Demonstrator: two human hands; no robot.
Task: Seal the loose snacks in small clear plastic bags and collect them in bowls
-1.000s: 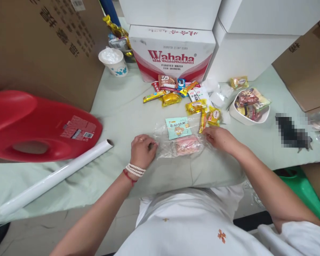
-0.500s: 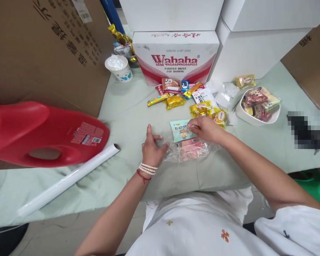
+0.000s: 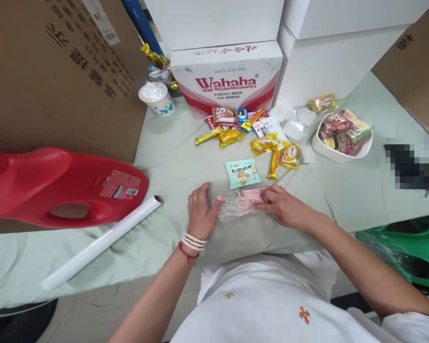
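Observation:
A pink snack packet (image 3: pixel 250 195) lies in or under a clear crinkled plastic wrapper (image 3: pixel 230 206) near the table's front edge. My right hand (image 3: pixel 288 207) has its bent fingers closed over the packet's right end; the fingertips are partly hidden. At the wrapper's left end is my left hand (image 3: pixel 202 209), fingers apart, with the thumb by the plastic and nothing gripped. Just beyond, a mint-green snack packet (image 3: pixel 242 174) lies flat. Farther back sit several yellow-wrapped snacks (image 3: pixel 264 143) and a narrow yellow-orange packet (image 3: pixel 273 164).
A white bowl (image 3: pixel 361 151) of snacks stands right. Behind the snack pile is a Wahaha carton (image 3: pixel 229 66). On the left are a red jug (image 3: pixel 103 190), a white tube (image 3: pixel 103 243), a paper cup (image 3: pixel 160 107) and a big cardboard box (image 3: pixel 57 105).
My right hand has left the mint-green packet and moved toward me onto the pink packet. The mint-green packet now lies free on the table. My left hand has shifted slightly toward me.

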